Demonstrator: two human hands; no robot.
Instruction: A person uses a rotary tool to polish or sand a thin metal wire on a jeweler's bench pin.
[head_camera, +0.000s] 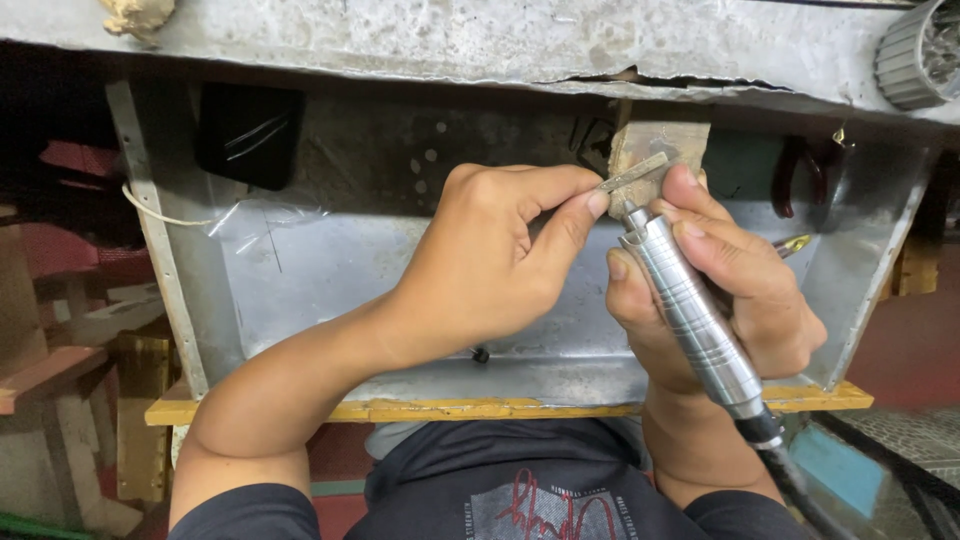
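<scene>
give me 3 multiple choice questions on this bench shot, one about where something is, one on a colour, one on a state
1. Where is the tip of the silver rotary tool?
A. down in the metal tray
B. against the small metal piece held up at the wooden peg
C. on the person's lap

2. What colour is the front edge of the tray?
A. yellow
B. blue
C. white

3. How is the left hand holding the small metal piece?
A. flat on an open palm
B. not touching it
C. pinched between thumb and forefinger

Answers:
1. B, the tool's tip meets the piece in front of the wooden peg, above the tray floor.
2. A, a yellow strip runs along the tray's near edge.
3. C, the thumb and forefinger close on one end of the piece, while the right hand grips the tool.
</scene>
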